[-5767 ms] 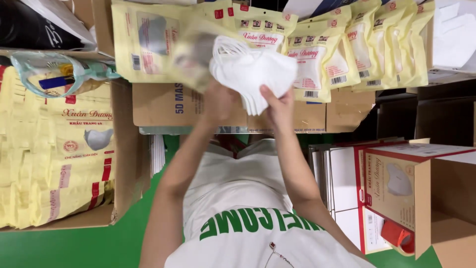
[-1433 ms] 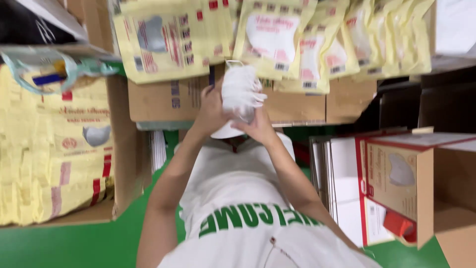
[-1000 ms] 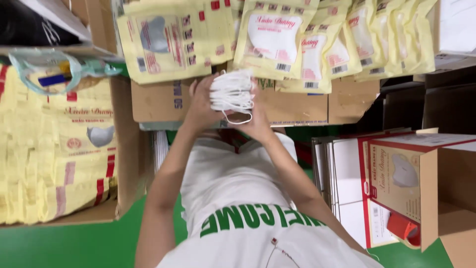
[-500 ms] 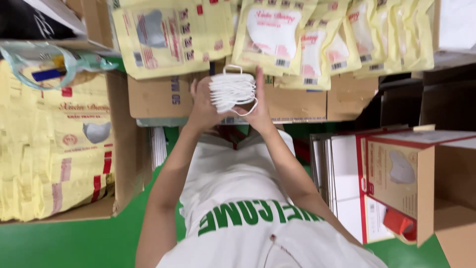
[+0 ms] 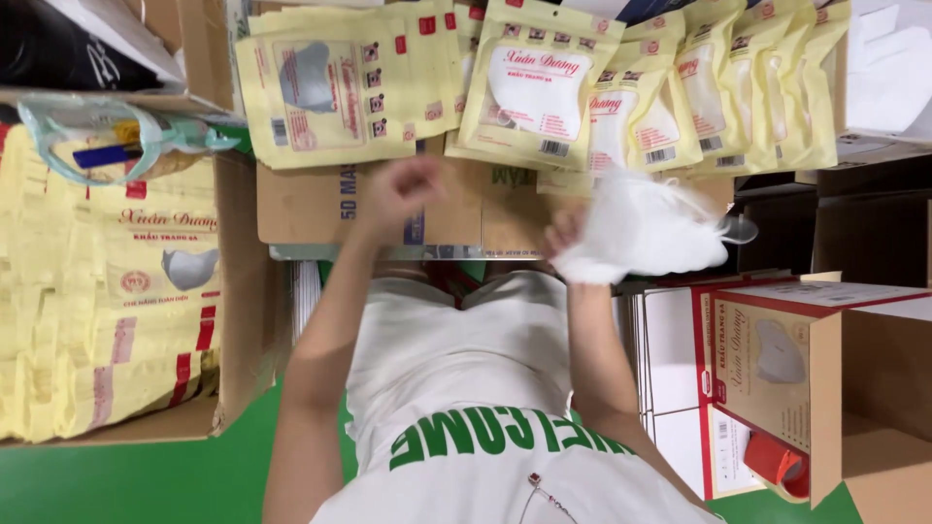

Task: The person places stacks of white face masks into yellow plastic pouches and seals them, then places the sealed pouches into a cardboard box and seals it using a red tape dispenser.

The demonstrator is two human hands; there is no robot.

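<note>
My right hand (image 5: 568,233) grips a stack of white face masks (image 5: 646,228) by its left end. The stack juts out to the right, with thin ear loops trailing off its far end. My left hand (image 5: 403,189) hangs blurred to the left of it, fingers curled, holding nothing, in front of a brown cardboard box (image 5: 311,199). Yellow printed mask pouches (image 5: 539,87) lie overlapping in a row just beyond both hands.
A large cardboard box (image 5: 243,320) at the left holds stacked yellow mask packets (image 5: 107,291), with a clear plastic bag (image 5: 87,136) on top. Red-and-white cartons (image 5: 767,349) and a red roller tool (image 5: 777,461) sit at the right. The floor (image 5: 146,480) is green.
Both hands held the mask stack together at the centre. Now my left hand has let go, and my right hand has swung the stack to the right.
</note>
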